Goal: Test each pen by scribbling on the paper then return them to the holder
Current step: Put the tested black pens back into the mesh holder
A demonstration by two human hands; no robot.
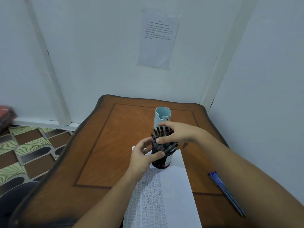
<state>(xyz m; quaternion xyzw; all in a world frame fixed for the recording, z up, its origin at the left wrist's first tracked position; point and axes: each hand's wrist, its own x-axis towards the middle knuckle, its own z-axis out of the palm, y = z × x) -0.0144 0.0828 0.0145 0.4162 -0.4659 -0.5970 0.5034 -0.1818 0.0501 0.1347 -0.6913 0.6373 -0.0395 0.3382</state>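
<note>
**A:** What's the surface like?

**B:** It's a brown wooden desk (98, 145) with a dark inlaid border, set into a corner of pale walls. A printed sheet (158, 38) hangs on the wall behind the black holder (160, 162). Patterned floor (24, 145) shows far to the holder's left.

**A:** Is there room around the holder?

**B:** There's bare wood to its left, out to the desk's curved edge. Just behind it stands a pale blue cup (162, 116), upright. To its right and nearer me, well apart, the blue pens (225, 190) lie flat in a bunch. Their long axis runs from the holder's side towards me, close to the desk's right edge.

**A:** And the holder itself?

**B:** It stands upright on the far end of the paper (172, 186). The paper stretches from under it towards me, with rows of small handwriting on its left part. The pens (162, 130) stand inside with dark ends up, fanning a little.

**A:** Your grips?

**B:** My left grip (143, 158) has its thumb and fingers curled round the holder's upper wall. My right grip (177, 134) closes on the pen tops, with fingers over the back and the thumb pressing the front.
</note>
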